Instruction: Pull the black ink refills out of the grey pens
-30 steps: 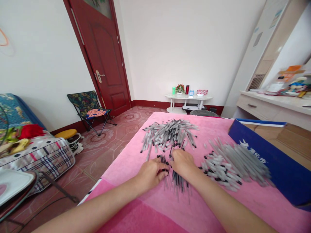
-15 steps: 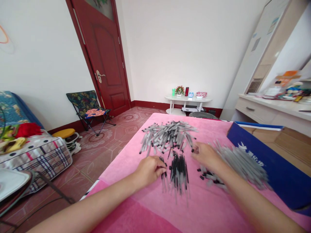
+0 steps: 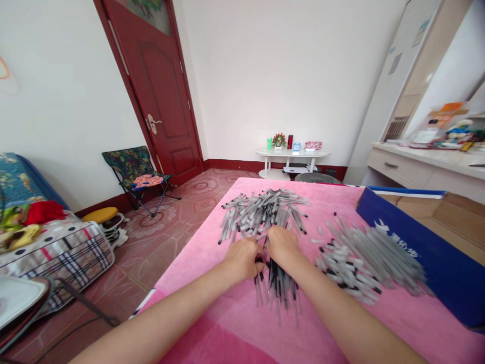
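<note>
My left hand [image 3: 244, 259] is closed on a few thin dark pen refills, whose pale ends stick out below its fingers. Close beside it, my right hand [image 3: 282, 245] is curled over the top of a bundle of black-and-clear pen refills [image 3: 282, 283]; its fingertips are hidden, so what they hold cannot be made out. Beyond both hands lies a loose heap of grey pens with black ends [image 3: 265, 207]. To the right of my right forearm are a pile of short whitish pen caps [image 3: 346, 270] and a stack of clear grey pen barrels [image 3: 382, 253].
A pink cloth [image 3: 197, 283] covers the table. An open blue cardboard box [image 3: 435, 268] stands along its right edge. Farther off are a folding chair [image 3: 138, 174], a low white table [image 3: 293, 153] and a white drawer desk [image 3: 409, 164].
My right hand has come leftward from beside the pen heap to the refill bundle, meeting my left hand. It has uncovered the cap pile. My left hand has shifted slightly right.
</note>
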### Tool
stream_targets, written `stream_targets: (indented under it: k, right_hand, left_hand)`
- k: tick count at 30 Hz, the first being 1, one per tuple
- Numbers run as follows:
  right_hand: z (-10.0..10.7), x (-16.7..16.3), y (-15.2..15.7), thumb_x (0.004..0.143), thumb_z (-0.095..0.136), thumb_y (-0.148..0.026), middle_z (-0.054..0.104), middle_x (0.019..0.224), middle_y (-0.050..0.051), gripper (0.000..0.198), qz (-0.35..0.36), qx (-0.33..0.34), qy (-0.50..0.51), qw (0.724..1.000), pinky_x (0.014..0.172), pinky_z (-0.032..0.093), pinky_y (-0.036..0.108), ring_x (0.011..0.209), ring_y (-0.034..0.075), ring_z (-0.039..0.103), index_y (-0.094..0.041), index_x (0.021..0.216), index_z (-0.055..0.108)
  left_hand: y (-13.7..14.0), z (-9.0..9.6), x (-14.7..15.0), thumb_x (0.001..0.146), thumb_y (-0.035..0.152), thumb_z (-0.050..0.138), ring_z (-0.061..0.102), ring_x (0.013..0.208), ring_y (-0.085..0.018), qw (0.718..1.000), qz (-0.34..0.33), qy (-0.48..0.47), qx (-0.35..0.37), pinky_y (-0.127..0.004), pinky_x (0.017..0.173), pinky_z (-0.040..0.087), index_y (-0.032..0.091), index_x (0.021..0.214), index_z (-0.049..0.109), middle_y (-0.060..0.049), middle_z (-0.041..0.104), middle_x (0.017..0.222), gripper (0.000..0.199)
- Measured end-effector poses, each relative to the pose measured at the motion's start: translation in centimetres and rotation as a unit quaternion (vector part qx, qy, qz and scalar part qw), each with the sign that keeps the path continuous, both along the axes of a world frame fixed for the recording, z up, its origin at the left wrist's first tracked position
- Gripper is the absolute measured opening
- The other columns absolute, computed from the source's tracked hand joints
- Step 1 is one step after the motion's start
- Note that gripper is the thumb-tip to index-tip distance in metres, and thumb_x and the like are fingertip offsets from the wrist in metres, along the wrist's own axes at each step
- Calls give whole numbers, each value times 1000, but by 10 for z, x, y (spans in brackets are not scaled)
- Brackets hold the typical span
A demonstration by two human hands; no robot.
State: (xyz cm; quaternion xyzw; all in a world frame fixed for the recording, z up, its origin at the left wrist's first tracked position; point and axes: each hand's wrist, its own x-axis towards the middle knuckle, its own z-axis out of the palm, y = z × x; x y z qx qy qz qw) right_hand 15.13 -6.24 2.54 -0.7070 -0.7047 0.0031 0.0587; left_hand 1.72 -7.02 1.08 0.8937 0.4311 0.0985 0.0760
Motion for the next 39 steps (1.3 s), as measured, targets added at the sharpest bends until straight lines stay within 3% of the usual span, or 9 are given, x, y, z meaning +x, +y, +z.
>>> stream_targets:
  k: [7, 12, 18, 24, 28, 31, 33, 36, 39]
  right_hand:
    - [16, 10, 1, 71, 53, -25, 66, 89, 15, 23, -21, 1, -6, 1000, 68, 45, 30, 86, 25, 62, -14, 86, 67]
    - [31, 67, -12, 69, 53, -27, 66, 86, 15, 22, -66, 4, -37, 997, 64, 43, 35, 83, 29, 62, -17, 83, 67]
    - [27, 131, -26, 67, 54, -26, 64, 97, 14, 32, -113, 6, -55, 992, 61, 42, 35, 86, 31, 61, -21, 98, 63]
    - [26, 132, -32, 70, 53, -35, 65, 94, 7, 37, -87, 76, 71, 991, 65, 41, 29, 82, 22, 61, -20, 104, 59]
    - [30, 122, -36, 71, 53, -34, 66, 89, 5, 33, -49, 117, 173, 977, 63, 42, 25, 76, 18, 60, -18, 99, 61]
    - [32, 120, -42, 71, 53, -31, 66, 88, 5, 30, -28, 130, 209, 969, 63, 42, 24, 73, 17, 60, -18, 97, 61]
    - [32, 118, -44, 71, 53, -30, 66, 89, 5, 27, -11, 118, 221, 968, 63, 42, 24, 74, 17, 60, -18, 94, 62]
    - [29, 112, -45, 72, 52, -30, 67, 88, 5, 25, 14, 92, 241, 966, 65, 43, 24, 74, 17, 60, -19, 90, 64]
    - [25, 102, -45, 73, 51, -30, 67, 82, 5, 23, 35, 82, 250, 964, 64, 42, 24, 72, 17, 60, -19, 88, 64]
  left_hand:
    - [4, 6, 9, 64, 26, 57, 57, 76, -20, 999, -30, 43, 10, -27, 63, 42, 29, 86, 67, -2, 63, 82, 24]
    - [3, 4, 16, 65, 24, 54, 58, 75, -20, 997, -31, 69, 13, -27, 62, 41, 25, 76, 67, -3, 65, 74, 17]
    - [6, 10, 14, 62, 22, 55, 58, 68, -20, 997, -45, 63, 18, -26, 59, 40, 19, 67, 66, -6, 63, 66, 12]
    - [20, 39, 23, 66, 20, 56, 58, 69, -16, 999, -7, -47, -9, -24, 65, 41, 18, 74, 68, -3, 65, 70, 15]
    - [20, 51, 47, 70, 28, 57, 56, 66, -11, 974, -81, -208, -48, -20, 61, 42, 17, 96, 64, -2, 66, 84, 29]
    - [21, 53, 43, 74, 28, 55, 56, 72, -11, 955, -95, -277, -51, -20, 65, 43, 16, 101, 61, -3, 64, 92, 31]
    - [24, 50, 25, 76, 27, 51, 57, 73, -11, 964, -64, -249, -61, -20, 66, 42, 15, 93, 64, -3, 65, 85, 24]
    - [25, 39, -13, 75, 35, 52, 56, 69, -13, 990, -1, -124, -73, -23, 65, 43, 17, 85, 66, -3, 64, 78, 25]
    - [13, 21, -43, 66, 45, 61, 57, 78, -18, 999, 27, -20, -36, -27, 69, 43, 22, 103, 58, -5, 60, 91, 44]
